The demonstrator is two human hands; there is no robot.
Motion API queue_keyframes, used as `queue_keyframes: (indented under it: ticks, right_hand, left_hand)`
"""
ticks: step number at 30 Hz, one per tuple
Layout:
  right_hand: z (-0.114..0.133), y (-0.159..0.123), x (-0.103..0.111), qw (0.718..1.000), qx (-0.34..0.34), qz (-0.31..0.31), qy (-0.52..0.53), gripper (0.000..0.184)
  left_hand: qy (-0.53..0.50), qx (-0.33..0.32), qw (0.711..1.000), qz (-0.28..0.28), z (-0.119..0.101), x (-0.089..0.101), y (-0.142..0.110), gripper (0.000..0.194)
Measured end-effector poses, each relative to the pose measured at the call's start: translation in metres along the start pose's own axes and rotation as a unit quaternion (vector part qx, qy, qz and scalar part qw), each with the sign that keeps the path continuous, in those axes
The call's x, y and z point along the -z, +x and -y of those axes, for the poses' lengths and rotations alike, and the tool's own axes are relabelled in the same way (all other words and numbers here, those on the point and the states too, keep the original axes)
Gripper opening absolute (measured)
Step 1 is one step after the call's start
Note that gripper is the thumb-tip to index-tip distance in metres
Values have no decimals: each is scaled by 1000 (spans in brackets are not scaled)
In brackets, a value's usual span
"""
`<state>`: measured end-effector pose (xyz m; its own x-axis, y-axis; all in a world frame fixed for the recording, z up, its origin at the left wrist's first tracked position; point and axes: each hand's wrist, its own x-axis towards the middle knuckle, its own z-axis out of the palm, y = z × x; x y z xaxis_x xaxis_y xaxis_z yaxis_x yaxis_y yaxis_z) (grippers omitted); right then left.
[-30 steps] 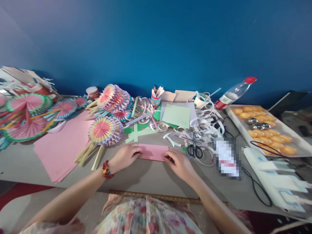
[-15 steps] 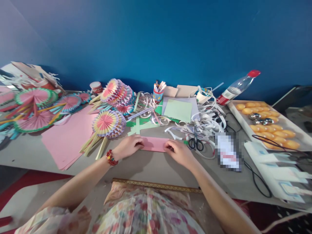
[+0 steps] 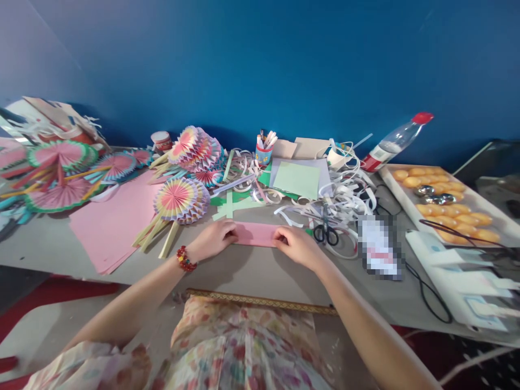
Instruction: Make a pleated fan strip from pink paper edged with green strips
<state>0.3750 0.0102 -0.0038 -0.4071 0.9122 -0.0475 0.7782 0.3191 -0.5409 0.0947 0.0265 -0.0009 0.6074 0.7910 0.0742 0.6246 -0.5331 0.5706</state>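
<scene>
A folded strip of pink paper (image 3: 255, 234) lies crosswise in front of me, close to the table surface. My left hand (image 3: 213, 240) pinches its left end, with a red beaded bracelet on the wrist. At the right end, my right hand (image 3: 298, 245) grips the strip with curled fingers. Black-handled scissors (image 3: 325, 234) rest just right of my right hand. Left of my left hand lies a pleated paper fan (image 3: 179, 200) in pink, yellow and purple, its pale yellow sticks pointing toward me.
Pink sheets (image 3: 116, 222) and more fans (image 3: 60, 162) lie on the left. Behind the strip are a pen cup (image 3: 264, 154), a pale green sheet (image 3: 297, 180) and curled paper offcuts (image 3: 349, 197). A bottle (image 3: 396, 143), an orange-filled tray (image 3: 504, 219) and a power strip (image 3: 447, 271) stand right.
Both hands keep hold of the pink paper's ends, with the fingers shifted only slightly. The whole view has moved a little; the other things stay in place.
</scene>
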Motion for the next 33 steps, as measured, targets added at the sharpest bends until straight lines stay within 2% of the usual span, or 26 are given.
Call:
queue_keyframes:
  ticks: [12, 25, 33]
  right_hand:
    - [-3, -2, 0, 1000, 6, 6, 24, 4]
    - [-14, 7, 18, 993, 49, 67, 82, 11]
    - [-13, 9, 16, 995, 36, 59, 75, 9]
  left_hand:
    - [3, -7, 1000, -6, -3, -2, -4, 13]
    - [8, -9, 1000, -7, 2, -6, -5, 17]
    - [14, -7, 1000, 8, 1, -3, -3, 17]
